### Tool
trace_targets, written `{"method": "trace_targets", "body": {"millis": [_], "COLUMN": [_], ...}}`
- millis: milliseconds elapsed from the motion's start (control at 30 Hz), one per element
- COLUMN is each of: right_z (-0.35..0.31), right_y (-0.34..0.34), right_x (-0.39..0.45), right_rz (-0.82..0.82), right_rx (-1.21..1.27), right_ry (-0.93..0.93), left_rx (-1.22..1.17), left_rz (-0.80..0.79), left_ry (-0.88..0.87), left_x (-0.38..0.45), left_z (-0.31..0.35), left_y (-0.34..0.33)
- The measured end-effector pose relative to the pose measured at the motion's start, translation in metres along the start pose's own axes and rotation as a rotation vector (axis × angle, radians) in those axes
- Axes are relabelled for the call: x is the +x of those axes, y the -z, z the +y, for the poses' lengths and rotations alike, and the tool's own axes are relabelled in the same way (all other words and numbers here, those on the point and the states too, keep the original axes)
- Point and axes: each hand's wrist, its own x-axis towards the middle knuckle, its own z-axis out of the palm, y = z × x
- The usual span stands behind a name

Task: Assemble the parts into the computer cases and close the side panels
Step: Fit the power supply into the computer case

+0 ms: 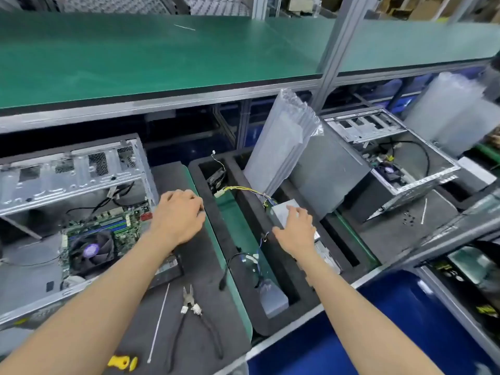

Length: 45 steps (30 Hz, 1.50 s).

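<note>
An open computer case point(73, 174) lies at the left, its motherboard and CPU fan point(92, 251) exposed. My left hand point(177, 215) hovers beside the case's right edge, fingers loosely curled, holding nothing that I can see. My right hand point(296, 231) reaches with spread fingers onto a silver power supply point(284, 209) lying in a black foam tray point(243, 212); yellow and black cables point(243, 189) run from it. A second open case point(389, 158) sits at the right.
Pliers point(192, 307), a white cable tie point(159, 323) and a yellow-handled tool point(123, 362) lie on the dark mat in front. Clear air-cushion packaging point(284, 142) leans in the tray. A green shelf point(162, 58) overhangs behind; a blue bin point(378, 334) stands below right.
</note>
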Motion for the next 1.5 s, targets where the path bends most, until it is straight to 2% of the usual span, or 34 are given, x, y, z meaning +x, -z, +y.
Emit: {"method": "trace_targets", "body": {"millis": [100,233,567,833,1033,1200,1400,1500], "right_z": [0.014,0.023,0.021,-0.013,-0.055,-0.099,-0.155,-0.188], "right_y": [-0.004,-0.014,-0.011,0.044,0.086,0.107,0.116,0.114], "right_x": [0.019,0.036,0.037,0.016,-0.012,-0.036,-0.059,-0.072], "right_rz": [-0.012,-0.092,0.071,0.236,0.311,0.325,0.323,0.307], "right_rx": [-0.085,-0.094,-0.155,-0.214,-0.11,-0.001,0.089,0.176], "right_ry": [-0.102,-0.141,-0.124,-0.033,0.008,0.076,0.192,0.254], "left_rx": [0.138,0.143,0.142,0.102,0.019,-0.258,-0.991,-1.19], "left_rz": [-0.03,-0.044,-0.033,-0.022,0.03,0.106,0.199,0.256], "left_ry": [0.001,0.035,0.049,0.006,-0.001,0.014,0.06,0.112], "left_x": [0.011,0.015,0.016,0.012,0.012,0.006,-0.013,-0.022], "left_z": [0.0,-0.004,-0.004,-0.004,-0.007,-0.011,-0.017,-0.032], "left_y": [-0.005,-0.012,-0.014,-0.01,-0.012,-0.007,0.023,0.055]}}
